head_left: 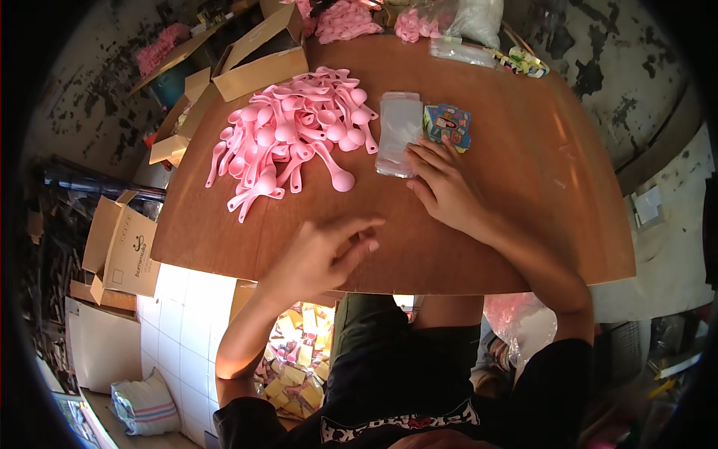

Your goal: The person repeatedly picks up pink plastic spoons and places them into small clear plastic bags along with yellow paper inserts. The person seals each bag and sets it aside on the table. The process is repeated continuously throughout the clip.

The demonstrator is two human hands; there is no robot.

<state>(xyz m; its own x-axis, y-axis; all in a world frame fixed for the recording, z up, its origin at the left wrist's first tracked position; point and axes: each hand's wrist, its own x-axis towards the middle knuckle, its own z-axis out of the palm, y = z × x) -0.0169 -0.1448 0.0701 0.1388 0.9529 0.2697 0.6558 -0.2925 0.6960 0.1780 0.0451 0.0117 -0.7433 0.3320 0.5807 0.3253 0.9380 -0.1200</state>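
Observation:
A large heap of pink plastic measuring spoons (288, 127) covers the left part of the brown table. To its right lies a stack of clear plastic bags (399, 123), and beside that a small stack of colourful printed cards (452, 126). My right hand (447, 187) reaches over these with its fingers stretched out, the fingertips at the near edge of the cards and the right side of the bags. Nearer the table's front edge, my left hand (318, 251) hovers with index finger and thumb apart and nothing visible between them.
An open cardboard box (262, 63) sits at the table's back left. More pink pieces (348, 21) and plastic bags (462, 51) lie along the far edge. Left of the table stands a carton (127, 251). Below it, many yellow-and-pink packets (295, 367) are piled by my legs.

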